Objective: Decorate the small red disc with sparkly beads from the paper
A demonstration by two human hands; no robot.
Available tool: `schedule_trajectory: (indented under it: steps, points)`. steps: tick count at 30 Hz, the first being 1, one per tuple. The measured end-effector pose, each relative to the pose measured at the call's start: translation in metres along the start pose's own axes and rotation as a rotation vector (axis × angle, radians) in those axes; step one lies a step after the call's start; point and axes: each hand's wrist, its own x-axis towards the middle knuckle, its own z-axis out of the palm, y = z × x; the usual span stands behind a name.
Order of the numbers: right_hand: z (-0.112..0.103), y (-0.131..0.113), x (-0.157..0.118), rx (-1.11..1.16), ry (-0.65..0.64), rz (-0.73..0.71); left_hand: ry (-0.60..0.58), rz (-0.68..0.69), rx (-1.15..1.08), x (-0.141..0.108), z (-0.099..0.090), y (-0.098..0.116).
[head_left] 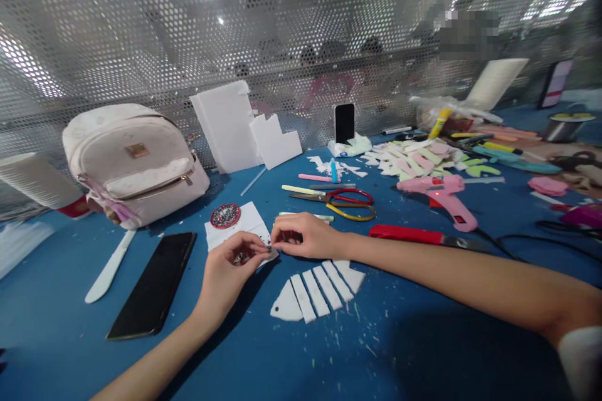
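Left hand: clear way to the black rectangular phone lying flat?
Likely yes: the black rectangular phone lies just to the left of the left hand, with nothing visibly blocking. That hand would first have to leave the white paper sheet.

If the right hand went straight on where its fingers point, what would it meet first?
Most likely the left hand, whose fingertips sit close beside those of the right hand, over the paper. Depth is unclear, so they may already touch.

A pale mini backpack (141,166) stood before a perforated metal screen (282,31); a black smartphone (153,285) lay beside a white plastic knife (111,268).
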Motion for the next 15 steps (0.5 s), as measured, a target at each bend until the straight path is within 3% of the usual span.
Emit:
schedule_trajectory:
  steps: [15]
  points:
    - [0.0000, -0.0005, 0.0001, -0.007, -0.018, 0.001, -0.005, -0.013, 0.073, 0.0001, 0.0002, -0.0031]
